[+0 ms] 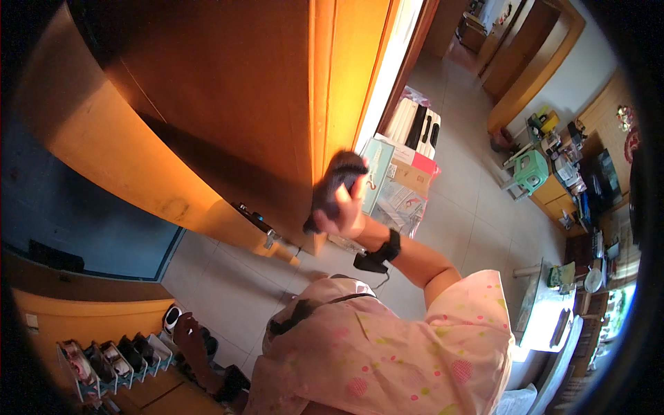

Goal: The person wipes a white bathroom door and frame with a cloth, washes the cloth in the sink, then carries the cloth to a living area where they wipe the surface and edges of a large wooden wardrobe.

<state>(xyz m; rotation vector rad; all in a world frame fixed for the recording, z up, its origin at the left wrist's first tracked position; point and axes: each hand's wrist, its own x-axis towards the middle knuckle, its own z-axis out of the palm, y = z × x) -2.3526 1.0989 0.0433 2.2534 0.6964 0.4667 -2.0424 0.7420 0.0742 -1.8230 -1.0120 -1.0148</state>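
My right fingers [359, 191] are clamped round a blurred black wad [325, 200] — likely light and soft, best gripped mid-body; my left hand's [192, 340] grip I can't tell.

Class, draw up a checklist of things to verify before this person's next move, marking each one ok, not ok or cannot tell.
1. Grip: ok. The right hand has its fingers around a dark item.
2. Contact with the wood: cannot tell. The dark item overlaps its edge in this single view.
3. Left hand unoccupied: cannot tell. It is low and in shadow.
4. Cable tucked away: not ok. It hangs loose near the right wrist strap and might snag.
5. Shoes stowed: ok for those in the rack.
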